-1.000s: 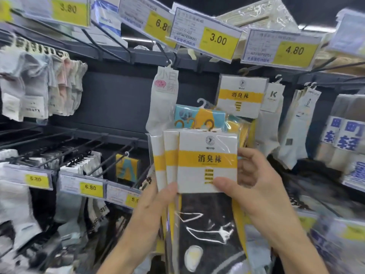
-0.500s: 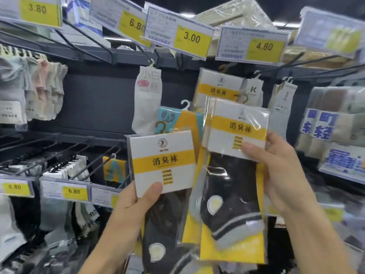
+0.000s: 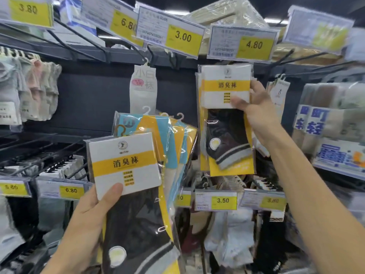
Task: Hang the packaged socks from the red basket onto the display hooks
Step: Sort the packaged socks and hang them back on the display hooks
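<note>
Two hands are in view, each holding packaged socks before a display rack.

1. Left hand (image 3: 92,220): low, left of centre. It grips a fan of packs. The thumb presses on the lower edge of the front pack (image 3: 126,165), and the fingers are hidden behind the packs. The front pack has a white card with a yellow band and holds a dark sock. The blue-and-yellow packs (image 3: 173,135) behind it spread up and to the right, with their plastic hanger hooks showing at the top.

2. Right hand (image 3: 256,111): raised, right of centre. It pinches the raised pack (image 3: 227,89), thumb on the front of the card and fingers curled round its right edge. This pack has the same white-and-yellow card over a dark sock with a grey striped cuff.

3. Position of the raised pack: its top edge sits just under the 4.80 tag (image 3: 254,45), at the level of the rail (image 3: 88,54). Edges of similar packs show directly behind it on the left. Whether it is on a hook cannot be told, since the tag covers that spot.

4. Surroundings: a white sock (image 3: 143,89) hangs from the rail under the 3.00 tag (image 3: 183,37), between the two hands. A 3.50 tag (image 3: 223,200) fronts the lower row, below the raised pack. Further socks hang along both rows.
</note>
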Available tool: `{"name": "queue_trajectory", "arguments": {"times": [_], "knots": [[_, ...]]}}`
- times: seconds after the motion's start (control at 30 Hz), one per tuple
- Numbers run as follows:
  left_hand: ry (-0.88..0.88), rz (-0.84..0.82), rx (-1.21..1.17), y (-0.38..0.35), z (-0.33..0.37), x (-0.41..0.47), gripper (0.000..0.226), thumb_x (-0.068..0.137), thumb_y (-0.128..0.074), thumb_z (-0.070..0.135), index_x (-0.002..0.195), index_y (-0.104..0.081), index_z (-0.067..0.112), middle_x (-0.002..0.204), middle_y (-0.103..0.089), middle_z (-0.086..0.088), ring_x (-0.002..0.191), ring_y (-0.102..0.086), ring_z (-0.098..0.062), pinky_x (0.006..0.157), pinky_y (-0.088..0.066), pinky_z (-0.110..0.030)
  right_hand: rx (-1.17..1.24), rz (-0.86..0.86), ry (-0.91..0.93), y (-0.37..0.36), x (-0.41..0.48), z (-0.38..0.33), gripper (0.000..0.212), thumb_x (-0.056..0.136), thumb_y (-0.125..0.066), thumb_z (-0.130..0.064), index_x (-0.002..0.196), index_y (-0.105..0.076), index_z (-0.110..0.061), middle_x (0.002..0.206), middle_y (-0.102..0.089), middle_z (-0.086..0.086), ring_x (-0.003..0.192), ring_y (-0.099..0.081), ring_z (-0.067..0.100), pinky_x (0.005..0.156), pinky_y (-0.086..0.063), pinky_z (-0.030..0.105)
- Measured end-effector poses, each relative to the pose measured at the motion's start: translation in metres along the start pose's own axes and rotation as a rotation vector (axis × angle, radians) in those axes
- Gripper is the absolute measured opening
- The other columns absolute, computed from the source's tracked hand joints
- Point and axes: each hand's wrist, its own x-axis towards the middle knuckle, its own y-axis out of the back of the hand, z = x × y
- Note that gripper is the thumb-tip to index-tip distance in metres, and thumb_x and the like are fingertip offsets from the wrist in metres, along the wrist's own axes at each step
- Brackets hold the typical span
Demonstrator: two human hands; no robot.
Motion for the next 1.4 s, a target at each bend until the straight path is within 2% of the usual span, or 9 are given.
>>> {"name": "queue_trajectory", "arguments": {"times": [0.23, 0.5, 0.63, 0.7, 0.8, 0.93, 1.1, 1.2, 1.4], "knots": [[0.011, 0.046, -0.012, 0.005, -0.001, -0.005, 0.032, 0.072, -0.067, 0.041, 0.100, -0.080, 0.034, 0.108, -0.078, -0.003, 0.094, -0.076, -0.023, 0.064, -0.062, -0.027, -0.160, -0.007, 0.002, -0.009, 0.014, 0.014, 0.040, 0.095, -0.065, -0.015, 0.129, -0.045, -0.018, 0.104, -0.058, -0.026, 0.083, -0.055, -0.028, 0.067, -0.042, -0.004], [0.027, -0.029, -0.030, -0.014, 0.001, -0.012, 0.059, 0.054, -0.088, 0.059, 0.106, -0.077, 0.034, 0.115, -0.076, -0.003, 0.103, -0.074, -0.023, 0.077, -0.062, -0.033, -0.281, -0.019, -0.065, -0.012, 0.009, 0.007, 0.061, 0.093, -0.067, -0.015, 0.144, -0.035, -0.020, 0.103, -0.055, -0.029, 0.081, -0.053, -0.030, 0.066, -0.042, -0.004], [-0.012, -0.048, -0.021, -0.025, -0.001, -0.015, 0.076, 0.047, -0.088, 0.069, 0.112, -0.076, 0.033, 0.120, -0.075, -0.001, 0.111, -0.071, -0.022, 0.094, -0.056, -0.041, -0.333, 0.139, -0.037, -0.015, -0.025, -0.015, 0.064, 0.093, -0.067, -0.021, 0.149, -0.034, -0.022, 0.129, -0.054, -0.010, 0.115, -0.055, -0.001, 0.100, -0.049, 0.027], [-0.046, -0.064, -0.013, -0.032, -0.002, -0.016, 0.064, 0.055, -0.086, 0.067, 0.110, -0.076, 0.036, 0.119, -0.075, 0.002, 0.111, -0.071, -0.019, 0.091, -0.058, -0.034, -0.252, 0.299, 0.123, -0.021, -0.062, -0.031, 0.048, 0.093, -0.065, -0.024, 0.138, -0.047, -0.022, 0.128, -0.054, -0.008, 0.116, -0.055, 0.005, 0.101, -0.049, 0.035], [-0.088, -0.066, 0.006, -0.045, -0.001, -0.017, 0.034, 0.073, -0.074, 0.052, 0.106, -0.076, 0.042, 0.117, -0.075, 0.007, 0.112, -0.070, -0.015, 0.094, -0.057, -0.032, -0.164, 0.087, 0.268, -0.038, -0.132, -0.057, 0.031, 0.087, -0.068, -0.039, 0.116, -0.060, -0.032, 0.102, -0.063, -0.013, 0.092, -0.063, 0.009, 0.074, -0.054, 0.023], [-0.167, -0.127, -0.006, -0.062, 0.001, -0.017, 0.025, 0.084, -0.067, 0.043, 0.108, -0.076, 0.041, 0.117, -0.075, 0.008, 0.111, -0.070, -0.013, 0.088, -0.057, -0.023, -0.280, -0.263, 0.112, -0.060, -0.179, -0.068, 0.068, 0.072, -0.070, -0.063, 0.133, -0.043, -0.049, 0.117, -0.055, -0.027, 0.102, -0.057, 0.000, 0.071, -0.047, 0.016], [-0.244, -0.144, 0.043, -0.071, -0.001, -0.015, 0.020, 0.088, -0.071, 0.045, 0.108, -0.074, 0.045, 0.113, -0.076, 0.013, 0.106, -0.071, -0.007, 0.079, -0.056, -0.015, -0.109, -0.263, -0.015, -0.060, -0.176, -0.056, 0.083, 0.074, -0.085, -0.025, 0.131, -0.036, -0.060, 0.105, -0.063, -0.027, 0.094, -0.065, -0.003, 0.077, -0.052, 0.014], [-0.243, -0.141, 0.138, -0.064, -0.002, -0.014, 0.031, 0.085, -0.064, 0.056, 0.108, -0.072, 0.039, 0.113, -0.074, 0.009, 0.105, -0.070, -0.008, 0.085, -0.055, -0.020, 0.049, -0.192, -0.059, -0.048, -0.164, -0.049, 0.069, 0.079, -0.081, -0.014, 0.122, -0.048, -0.056, 0.106, -0.069, -0.016, 0.095, -0.070, 0.003, 0.080, -0.058, 0.021], [-0.282, -0.008, 0.318, -0.035, -0.008, -0.010, 0.024, 0.086, -0.063, 0.022, 0.101, -0.071, 0.039, 0.096, -0.068, 0.021, 0.082, -0.060, 0.006, 0.071, -0.044, -0.002, 0.201, 0.168, -0.106, -0.006, -0.102, -0.027, 0.048, 0.090, -0.071, -0.012, 0.130, -0.053, -0.032, 0.118, -0.072, -0.007, 0.108, -0.069, 0.012, 0.094, -0.057, 0.045]]}}
